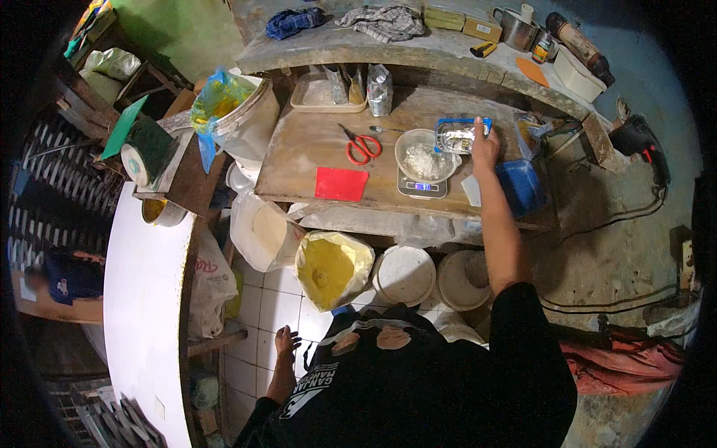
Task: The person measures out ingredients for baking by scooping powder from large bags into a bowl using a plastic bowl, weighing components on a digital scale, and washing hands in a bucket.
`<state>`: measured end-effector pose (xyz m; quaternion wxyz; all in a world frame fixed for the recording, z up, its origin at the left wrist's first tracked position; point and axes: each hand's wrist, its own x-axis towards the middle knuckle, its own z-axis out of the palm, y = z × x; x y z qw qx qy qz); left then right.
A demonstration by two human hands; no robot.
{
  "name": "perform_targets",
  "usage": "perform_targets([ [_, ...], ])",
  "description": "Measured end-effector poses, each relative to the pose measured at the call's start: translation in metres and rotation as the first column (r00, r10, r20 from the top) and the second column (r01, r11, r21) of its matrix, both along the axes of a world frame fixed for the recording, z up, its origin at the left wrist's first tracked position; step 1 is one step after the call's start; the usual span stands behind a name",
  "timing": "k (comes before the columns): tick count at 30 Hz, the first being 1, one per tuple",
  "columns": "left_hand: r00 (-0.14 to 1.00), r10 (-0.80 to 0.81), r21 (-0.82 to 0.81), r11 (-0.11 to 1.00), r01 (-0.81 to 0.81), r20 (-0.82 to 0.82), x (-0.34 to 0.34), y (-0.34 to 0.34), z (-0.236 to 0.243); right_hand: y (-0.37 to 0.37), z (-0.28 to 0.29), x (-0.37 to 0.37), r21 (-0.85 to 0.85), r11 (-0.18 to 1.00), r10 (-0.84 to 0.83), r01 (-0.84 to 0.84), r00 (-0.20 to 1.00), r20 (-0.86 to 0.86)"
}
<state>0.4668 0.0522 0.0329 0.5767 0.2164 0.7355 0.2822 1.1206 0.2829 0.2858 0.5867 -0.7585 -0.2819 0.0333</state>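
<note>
My right hand (484, 144) is closed on the end of a blue-and-clear packet (454, 137), tilted over the right rim of a translucent plastic bowl (405, 172). A heap of white powder (423, 159) lies in the bowl. Under the bowl is a small digital kitchen scale (423, 190) with a lit display. Low at my left side hangs my left hand (286, 341), fingers apart and holding nothing. Red-handled scissors (362, 149), a spoon (382, 129) and a flat red piece (340, 184) lie left of the bowl on the wooden table (287, 168).
A blue container (521, 188) stands right of the scale. Below the table's front edge are a bag-lined tub (334, 261) with yellow contents and lidded white buckets (404, 275). A raised shelf (448, 51) runs behind. A white-topped counter (142, 299) stands at the left.
</note>
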Motion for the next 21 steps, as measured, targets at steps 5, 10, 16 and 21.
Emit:
perform_targets([
  [5,1.0,-0.004,0.01,1.0,0.004,0.02,-0.005,-0.005,-0.003,0.003,0.002,0.011,-0.018,1.0,-0.022,0.019,0.989,-0.145],
  [10,1.0,0.0,-0.012,1.0,0.0,0.0,-0.007,-0.007,-0.006,-0.005,0.019,-0.003,0.032,0.999,0.022,-0.016,0.974,-0.227],
  [16,1.0,-0.009,-0.009,1.0,0.009,0.0,-0.001,-0.001,0.0,-0.01,0.027,-0.007,0.053,0.998,-0.006,0.019,0.969,-0.247],
  [21,1.0,-0.01,-0.012,1.0,0.01,-0.01,-0.004,-0.003,0.001,-0.013,0.031,-0.015,0.039,0.999,-0.003,0.014,0.964,-0.266],
])
